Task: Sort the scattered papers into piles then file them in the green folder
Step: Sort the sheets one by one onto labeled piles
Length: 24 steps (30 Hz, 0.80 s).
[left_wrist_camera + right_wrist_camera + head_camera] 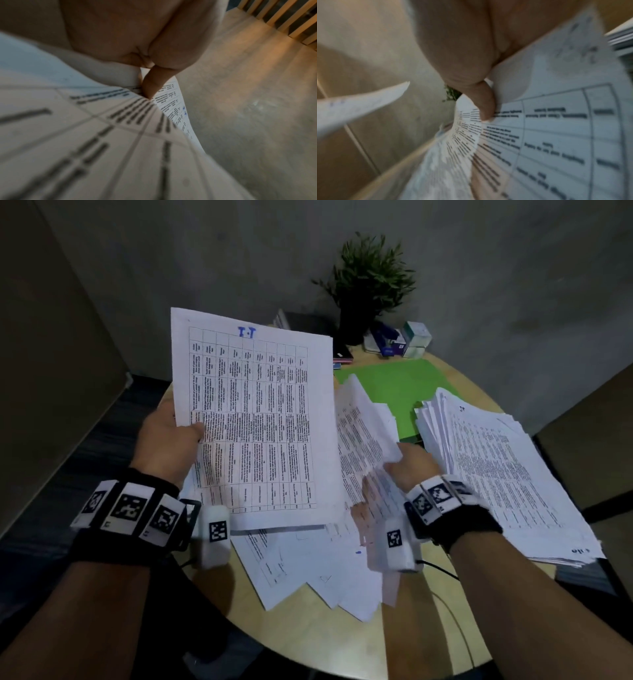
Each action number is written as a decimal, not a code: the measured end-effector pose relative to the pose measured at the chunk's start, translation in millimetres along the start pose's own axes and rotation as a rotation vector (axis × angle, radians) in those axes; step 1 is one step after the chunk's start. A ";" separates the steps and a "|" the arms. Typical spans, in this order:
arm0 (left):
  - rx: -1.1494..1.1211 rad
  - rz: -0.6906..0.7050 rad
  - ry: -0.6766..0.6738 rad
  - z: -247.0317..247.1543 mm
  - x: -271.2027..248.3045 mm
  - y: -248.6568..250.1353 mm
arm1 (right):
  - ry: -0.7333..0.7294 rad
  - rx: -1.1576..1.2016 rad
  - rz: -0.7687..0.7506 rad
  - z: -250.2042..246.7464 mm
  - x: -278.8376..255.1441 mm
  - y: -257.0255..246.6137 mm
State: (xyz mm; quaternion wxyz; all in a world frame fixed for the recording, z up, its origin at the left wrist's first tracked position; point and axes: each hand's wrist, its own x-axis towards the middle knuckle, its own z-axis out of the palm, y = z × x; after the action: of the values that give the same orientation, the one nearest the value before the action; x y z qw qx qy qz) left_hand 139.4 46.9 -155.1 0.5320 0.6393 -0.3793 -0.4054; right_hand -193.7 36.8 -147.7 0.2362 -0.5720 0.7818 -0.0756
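My left hand (171,436) holds up a printed table sheet (253,419) marked "T-T" in blue, thumb pressed on its left edge. In the left wrist view that thumb (150,83) pinches the same sheet (102,135). My right hand (411,463) grips a curled sheet (359,433) lifted off the table; its thumb (485,102) lies on the printed table paper (556,135). The green folder (394,385) lies flat at the back of the round table. A thick paper pile (507,474) sits at the right, and loose sheets (308,570) lie scattered under both hands.
A round wooden table (308,645) carries everything. At its far edge stand a potted plant (366,285), small boxes (407,340) and a dark notebook (308,320). Grey walls close in behind, and a dark floor lies to the left.
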 end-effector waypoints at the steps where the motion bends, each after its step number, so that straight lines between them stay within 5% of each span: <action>1: -0.006 -0.004 -0.006 1.4 -1.6 1.8 | -0.004 0.127 -0.025 -7.4 -3.4 -0.8; 7: -0.143 -0.091 -0.226 10.8 -5.4 6.8 | -0.168 0.804 -0.230 -35.8 -23.4 -33.9; 13: -0.094 -0.004 -0.194 9.6 -6.3 6.8 | -0.328 0.810 -0.229 -24.0 -28.9 -58.9; 15: -0.027 0.035 -0.088 6.0 -3.7 3.2 | -0.281 0.651 -0.107 -17.0 -23.9 -47.0; 19: 0.046 0.076 0.021 2.0 -3.5 2.9 | -0.060 -0.130 0.142 13.0 -16.0 -19.4; 24: 0.047 0.053 0.032 3.1 -6.5 7.5 | -0.027 -0.357 0.150 33.9 -5.6 -14.9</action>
State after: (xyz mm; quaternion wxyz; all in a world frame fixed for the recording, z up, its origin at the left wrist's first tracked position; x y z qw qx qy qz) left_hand 133.6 50.6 -147.3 0.5334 0.6479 -0.3970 -0.3716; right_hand -164.2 42.2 -170.0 0.1462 -0.5460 0.8200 0.0897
